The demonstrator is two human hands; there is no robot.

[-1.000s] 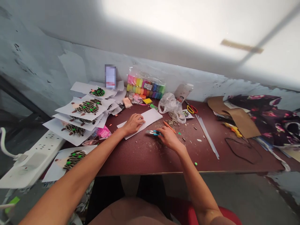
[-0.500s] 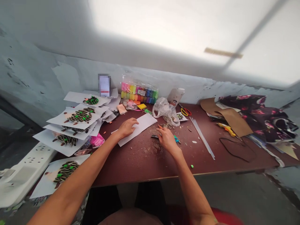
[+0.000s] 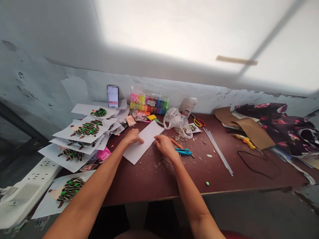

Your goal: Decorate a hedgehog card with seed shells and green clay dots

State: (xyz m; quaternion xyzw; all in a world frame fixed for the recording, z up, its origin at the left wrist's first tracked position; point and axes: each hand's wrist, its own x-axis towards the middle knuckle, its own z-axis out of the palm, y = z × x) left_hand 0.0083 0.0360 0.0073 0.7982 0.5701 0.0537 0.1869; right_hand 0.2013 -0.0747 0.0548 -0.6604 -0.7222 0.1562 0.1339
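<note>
A blank white sheet of paper (image 3: 144, 144) lies on the dark red table between my hands. My left hand (image 3: 132, 136) rests at its left edge, fingers apart, palm down. At the right edge is my right hand (image 3: 163, 143), its fingertips pressed together on the paper's border. Just right of that hand lie a blue cutter (image 3: 183, 151) and an orange tool (image 3: 176, 143). Striped seeds (image 3: 178, 138) are heaped behind them, by a clear plastic bag (image 3: 174, 119).
Sheets with seed hedgehogs (image 3: 88, 128) are stacked at the left, above a white power strip (image 3: 30, 189). Coloured clay (image 3: 149, 105) stands at the back. Scissors (image 3: 198, 122), clear sticks (image 3: 219, 152) and a yellow glue gun (image 3: 245, 141) lie to the right.
My right hand has moved left from beside the blue cutter to the paper's right edge. The paper is turned more upright. The cutter is now in full view.
</note>
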